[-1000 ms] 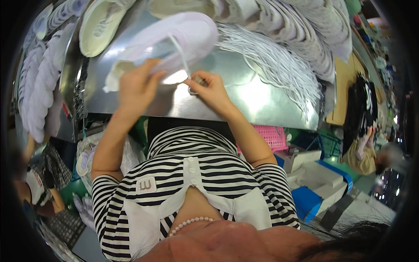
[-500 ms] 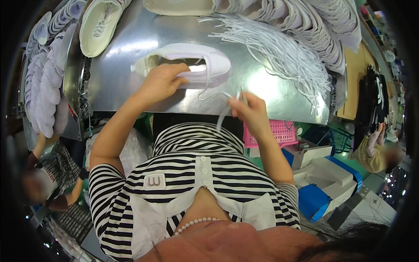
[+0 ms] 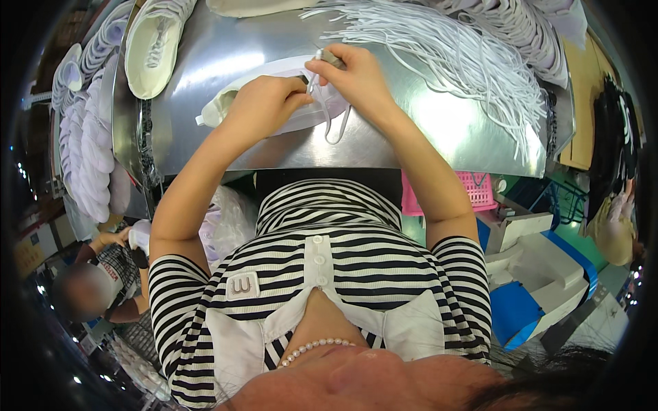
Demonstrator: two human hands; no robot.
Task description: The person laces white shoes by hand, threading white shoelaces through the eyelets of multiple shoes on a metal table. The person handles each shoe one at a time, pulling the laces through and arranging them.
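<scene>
Left hand (image 3: 264,106) fingers clamp a soft white shoe (image 3: 288,103) on the shiny steel bench (image 3: 439,130); right hand (image 3: 353,79) fingers pinch a flat white lace (image 3: 327,120) above it.

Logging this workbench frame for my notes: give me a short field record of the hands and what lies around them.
left hand: presses on white shoe
right hand: pinches white lace at the shoe, small grey tool in its fingers
surface: shiny metal table
right of hands: heap of loose white laces
far left: second white shoe
below table: pink basket
</scene>
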